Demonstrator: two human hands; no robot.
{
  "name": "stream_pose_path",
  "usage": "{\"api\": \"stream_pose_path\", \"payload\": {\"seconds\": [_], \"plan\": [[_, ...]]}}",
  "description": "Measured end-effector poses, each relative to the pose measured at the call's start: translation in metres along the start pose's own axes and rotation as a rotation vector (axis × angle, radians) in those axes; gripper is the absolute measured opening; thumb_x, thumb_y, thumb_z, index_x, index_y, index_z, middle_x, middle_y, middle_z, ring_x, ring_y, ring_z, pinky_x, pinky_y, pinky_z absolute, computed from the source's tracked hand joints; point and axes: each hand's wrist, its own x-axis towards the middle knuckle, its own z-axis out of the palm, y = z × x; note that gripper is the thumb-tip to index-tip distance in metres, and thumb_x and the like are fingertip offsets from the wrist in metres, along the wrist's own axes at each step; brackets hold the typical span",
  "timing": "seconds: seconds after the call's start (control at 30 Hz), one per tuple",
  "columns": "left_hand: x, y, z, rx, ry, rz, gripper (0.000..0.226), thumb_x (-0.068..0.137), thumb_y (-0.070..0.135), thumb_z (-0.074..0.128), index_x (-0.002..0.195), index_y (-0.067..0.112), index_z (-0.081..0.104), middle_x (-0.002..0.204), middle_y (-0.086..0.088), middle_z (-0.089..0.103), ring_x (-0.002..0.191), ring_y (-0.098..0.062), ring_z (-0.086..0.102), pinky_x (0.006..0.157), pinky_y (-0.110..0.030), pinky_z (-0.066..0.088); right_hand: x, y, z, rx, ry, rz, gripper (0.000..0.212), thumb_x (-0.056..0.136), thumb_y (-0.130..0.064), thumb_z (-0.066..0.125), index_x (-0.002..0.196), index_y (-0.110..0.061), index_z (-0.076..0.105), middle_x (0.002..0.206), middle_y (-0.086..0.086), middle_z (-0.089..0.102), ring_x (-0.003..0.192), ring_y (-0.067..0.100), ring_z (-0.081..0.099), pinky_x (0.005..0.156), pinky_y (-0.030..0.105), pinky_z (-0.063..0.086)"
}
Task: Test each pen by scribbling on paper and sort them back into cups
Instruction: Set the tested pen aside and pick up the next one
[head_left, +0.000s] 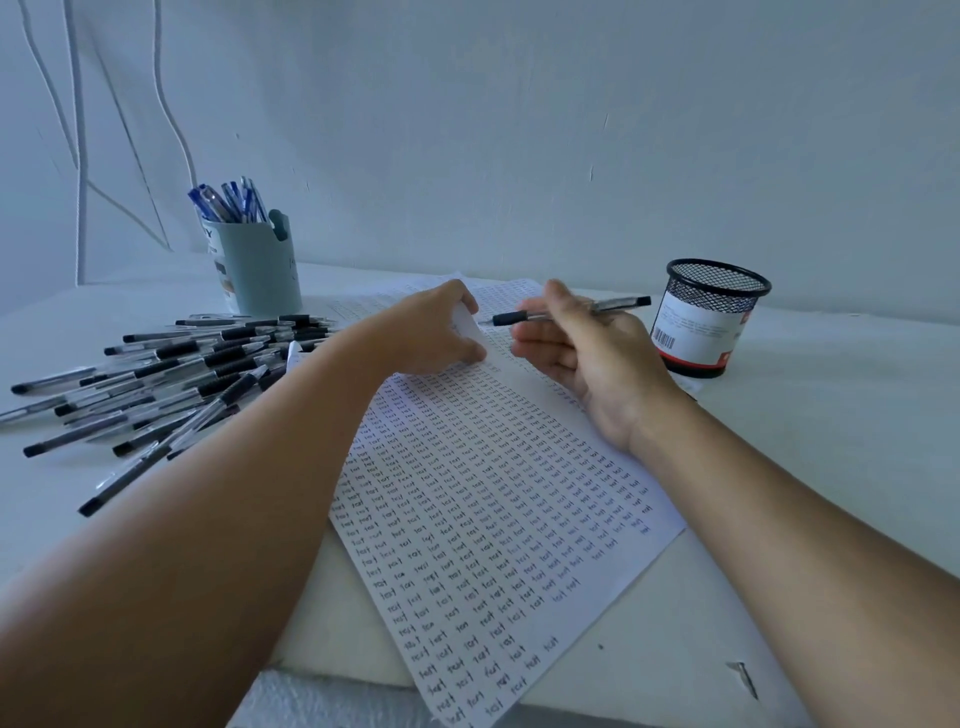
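A sheet of paper (498, 499) covered in rows of the handwritten word "test" lies on the white table. My left hand (439, 332) pinches the paper's far edge, which curls up under the fingers. My right hand (582, 348) holds a black pen (618, 304) between thumb and fingers, its uncapped tip pointing left just above the paper. A pile of several black pens (166, 379) lies at the left. A pale blue cup (257, 265) holds several blue pens. A black mesh cup (709, 317) stands at the right; its inside is hidden.
More sheets lie under the top paper. White cables (78, 156) hang down the wall at the back left. A small dark clip (745, 678) lies near the table's front right. The wall stands right behind the cups.
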Motion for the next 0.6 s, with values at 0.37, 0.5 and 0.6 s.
{"api": "stream_pose_path", "payload": {"seconds": [0.37,0.5,0.6], "plan": [[-0.0015,-0.0011,-0.0011,-0.007,-0.011,0.006,0.055,0.089,0.036,0.078,0.134,0.025,0.050,0.115,0.000,0.056,0.089,-0.015,0.055,0.066,-0.026,0.040,0.0065,0.0091,-0.0057,-0.249,-0.022,-0.036,0.018,0.101,-0.023,0.067,0.093,-0.006,0.067,0.074,0.001,0.064,0.067,0.009,0.064,0.079,0.033,0.048],[-0.0019,-0.0005,-0.0014,0.009,-0.015,0.007,0.055,0.089,0.036,0.077,0.136,0.025,0.049,0.119,0.001,0.055,0.097,-0.018,0.056,0.071,-0.028,0.041,0.0062,0.0075,-0.0037,-0.202,-0.004,-0.025,0.035,0.105,-0.035,0.057,0.079,-0.016,0.071,0.075,0.001,0.061,0.078,0.016,0.061,0.087,0.036,0.048],[-0.0021,0.0003,-0.0014,-0.002,-0.015,0.010,0.055,0.090,0.034,0.077,0.136,0.025,0.050,0.120,0.001,0.054,0.097,-0.018,0.055,0.076,-0.030,0.041,0.0076,0.0052,-0.0037,-0.071,0.016,-0.090,0.043,0.110,-0.037,0.045,0.079,-0.018,0.068,0.089,0.004,0.068,0.100,0.023,0.066,0.096,0.035,0.050]]}}
